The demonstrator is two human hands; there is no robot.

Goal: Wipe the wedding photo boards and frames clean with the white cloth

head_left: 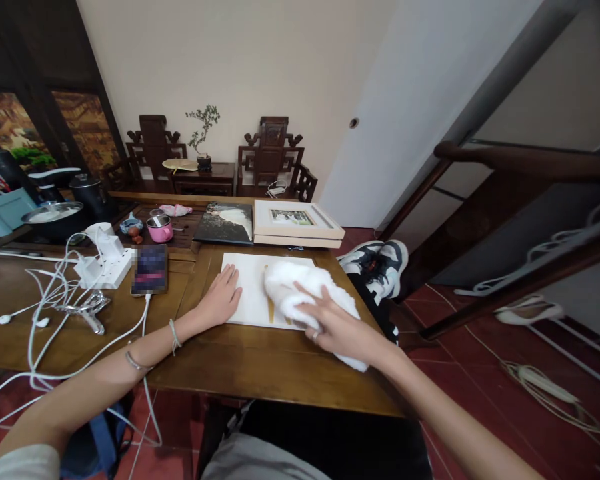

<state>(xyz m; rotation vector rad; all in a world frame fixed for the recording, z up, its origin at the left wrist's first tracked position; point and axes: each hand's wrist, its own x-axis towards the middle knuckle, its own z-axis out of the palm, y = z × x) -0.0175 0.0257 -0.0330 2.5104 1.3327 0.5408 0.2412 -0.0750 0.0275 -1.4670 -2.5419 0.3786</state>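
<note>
White panel (246, 293), one: flat on the wooden table (220, 360), near edge, between the two hands; tan marks on its face. Left hand (219, 298), one: palm down, laid flat with fingers extended over the panel's left edge, grasping nothing; two bands on that arm. White cloth (300, 283), one: bunched over the panel's right part, overhanging its right side. Right hand (333, 325), one: on top of the cloth, fingers partly spread; whether they pinch the fabric cannot be told. Far side of panel: dark picture (223, 222), one, left; pale frame (325, 232), right, beside it. Left of the hands: phone (149, 270), one; power strip (114, 268), one; pink cup (160, 230), one. Far chairs (273, 143), two.
</note>
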